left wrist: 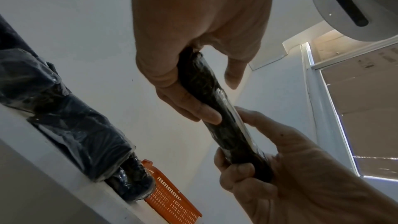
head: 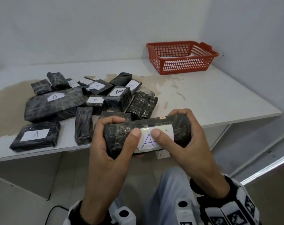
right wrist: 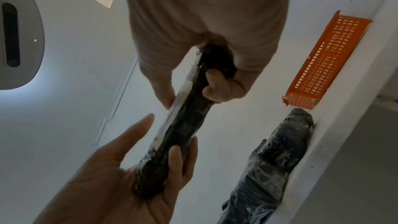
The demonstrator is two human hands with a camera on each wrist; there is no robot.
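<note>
I hold a black plastic-wrapped package (head: 117, 139) with both hands, in front of the table's front edge. Its white label (head: 147, 142) bears a blue letter A and faces me. My left hand (head: 120, 129) grips the package's left end, thumb on the label's edge. My right hand (head: 168, 124) grips the right end, thumb on the label. The left wrist view shows the package (left wrist: 228, 135) edge-on between my left hand (left wrist: 217, 96) and right hand (left wrist: 239, 142). In the right wrist view my right hand (right wrist: 191, 93) and left hand (right wrist: 163, 135) hold the package (right wrist: 185, 125).
Several more black wrapped packages (head: 56, 103), some labelled A or B, lie piled on the left half of the white table (head: 203, 95). A red mesh basket (head: 170, 43) stands at the back right near the wall corner, with something white inside.
</note>
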